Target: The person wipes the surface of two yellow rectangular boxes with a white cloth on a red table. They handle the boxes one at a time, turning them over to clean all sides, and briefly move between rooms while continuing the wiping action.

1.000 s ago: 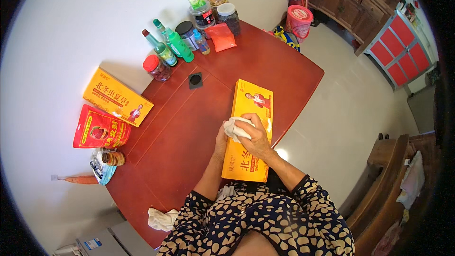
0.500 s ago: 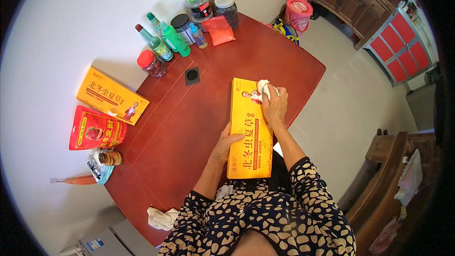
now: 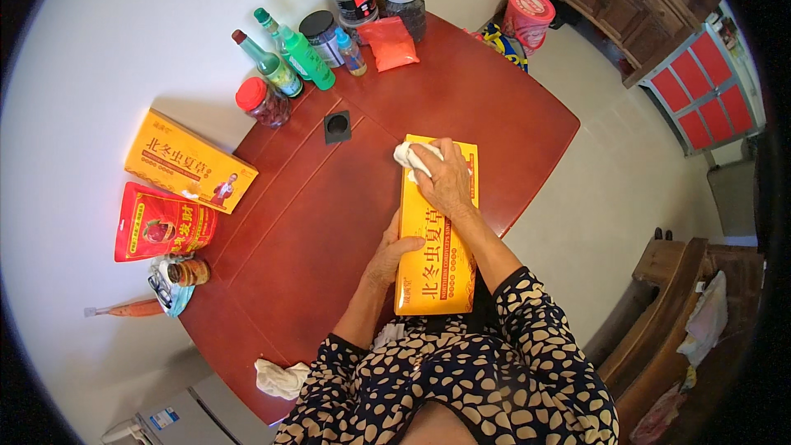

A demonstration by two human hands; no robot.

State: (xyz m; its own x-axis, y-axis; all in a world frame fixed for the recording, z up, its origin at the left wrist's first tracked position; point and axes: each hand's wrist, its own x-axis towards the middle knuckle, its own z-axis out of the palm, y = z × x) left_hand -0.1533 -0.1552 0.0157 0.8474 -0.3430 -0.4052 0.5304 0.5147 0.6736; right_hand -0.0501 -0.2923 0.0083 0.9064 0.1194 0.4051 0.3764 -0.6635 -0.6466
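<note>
A long yellow box (image 3: pixel 416 284) with a printed lid lies in front of me, its near end by my body. My left hand (image 3: pixel 390 257) grips the box's left edge, with the thumb on top of the lid and the fingers hidden behind the side. On the far end of the lid, my right hand (image 3: pixel 445 177) presses a crumpled white cloth (image 3: pixel 409 155). The cloth covers the upper left corner of the box and sticks out a little past the edge.
Against the wall stand a second yellow box (image 3: pixel 185 161), a red pouch (image 3: pixel 161 222) and a small jar (image 3: pixel 189 272). Farther back are a red-lidded jar (image 3: pixel 264 104), green bottles (image 3: pixel 306 58) and an orange packet (image 3: pixel 389 44). Another white cloth (image 3: pixel 280 379) lies near the table's (image 3: pixel 305 280) front edge.
My right hand has moved the white cloth left across the far end of the box, from its right side to its left corner. My left hand keeps its hold.
</note>
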